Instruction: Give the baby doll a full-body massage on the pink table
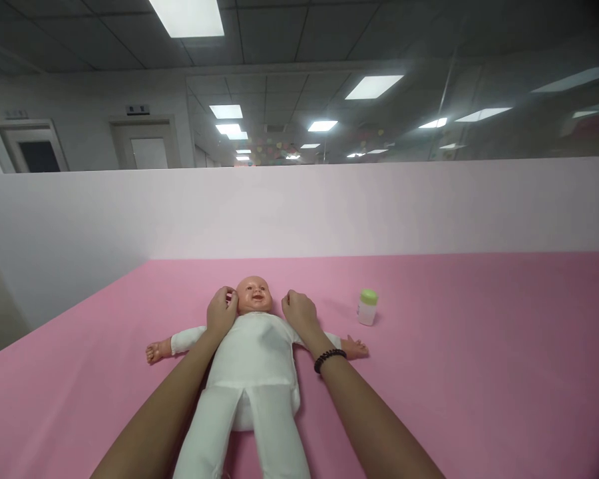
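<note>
A baby doll [254,346] with a bare plastic head and a white cloth body lies on its back, arms spread wide, head toward the far side. My left hand [222,311] is beside the doll's head, at the left of the picture; its fingers are curled in and appear to touch the head's side. On the other side of the head, a small gap away, my right hand [300,311] is closed with its back toward me. Whatever either hand may hold is hidden or too small to name. A black coiled band [329,359] circles my right wrist.
A small translucent bottle [367,311] with a green lid stands on the pink-covered table [479,359], right of the doll. Behind the table rises a low white partition [329,209]. Doors and lit ceiling panels show beyond it.
</note>
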### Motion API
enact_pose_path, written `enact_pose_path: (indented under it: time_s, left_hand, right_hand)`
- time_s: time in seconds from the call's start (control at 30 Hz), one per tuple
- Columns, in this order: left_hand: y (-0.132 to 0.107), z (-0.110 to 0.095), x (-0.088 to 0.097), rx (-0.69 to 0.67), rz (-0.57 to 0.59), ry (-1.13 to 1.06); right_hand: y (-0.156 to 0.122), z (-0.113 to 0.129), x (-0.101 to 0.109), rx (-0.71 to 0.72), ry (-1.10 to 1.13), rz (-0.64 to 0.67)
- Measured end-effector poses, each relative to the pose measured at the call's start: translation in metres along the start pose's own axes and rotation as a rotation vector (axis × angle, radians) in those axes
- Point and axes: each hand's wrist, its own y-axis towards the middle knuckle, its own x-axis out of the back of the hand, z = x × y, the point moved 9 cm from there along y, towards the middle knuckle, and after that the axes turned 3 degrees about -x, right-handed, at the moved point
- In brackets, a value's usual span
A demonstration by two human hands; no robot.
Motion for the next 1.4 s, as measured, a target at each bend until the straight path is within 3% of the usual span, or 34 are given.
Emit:
enact_pose_path:
  time_s: [0.2, 0.3, 0.37, 0.47, 0.5, 0.6, 0.7, 0.77, 0.9, 1.1, 1.23, 1.4]
  left_hand:
    - [0.007, -0.007, 0.009, 0.082, -0.026, -0.109]
    - [0.013, -0.019, 0.013, 0.133, -0.063, -0.236]
    - [0.019, -0.033, 0.014, 0.157, -0.078, -0.335]
    - [0.026, -0.060, 0.018, 0.211, -0.082, -0.550]
    - [0.026, -0.067, 0.019, 0.286, -0.094, -0.753]
    - [0.020, -0.099, 0.025, 0.412, -0.080, -1.138]
    - [0.009, -0.131, 0.030, 0.447, 0.031, -1.268]
    - [-0.001, -0.141, 0.027, 0.523, 0.083, -1.321]
    - [-0.016, -0.144, 0.012, 0.703, 0.133, -1.403]
    - [-0.020, -0.135, -0.009, 0.743, 0.246, -1.369]
    - [-0.027, -0.129, -0.027, 0.799, 0.296, -1.366]
    - [-0.045, -0.126, -0.052, 0.961, 0.358, -1.363]
  right_hand:
    - [0.007, -0.052, 0.090, -0.005, -0.118, -0.295]
    - [-0.001, -0.074, 0.128, -0.001, -0.213, -0.520]
    - [-0.007, -0.095, 0.141, -0.135, -0.268, -0.607]
    - [-0.010, -0.139, 0.130, -0.487, -0.208, -0.434]
    - [-0.010, -0.149, 0.122, -0.556, -0.174, -0.345]
    - [-0.009, -0.160, 0.107, -0.580, -0.130, -0.204]
    - [-0.006, -0.163, 0.102, -0.554, -0.104, -0.181]
    - [-0.003, -0.161, 0.100, -0.538, -0.092, -0.169]
    - [0.002, -0.150, 0.103, -0.508, -0.069, -0.182]
    - [0.011, -0.126, 0.098, -0.415, 0.016, -0.150]
    - [0.013, -0.095, 0.070, -0.234, 0.133, 0.017]
    - [-0.001, -0.042, 0.025, -0.001, 0.328, 0.360]
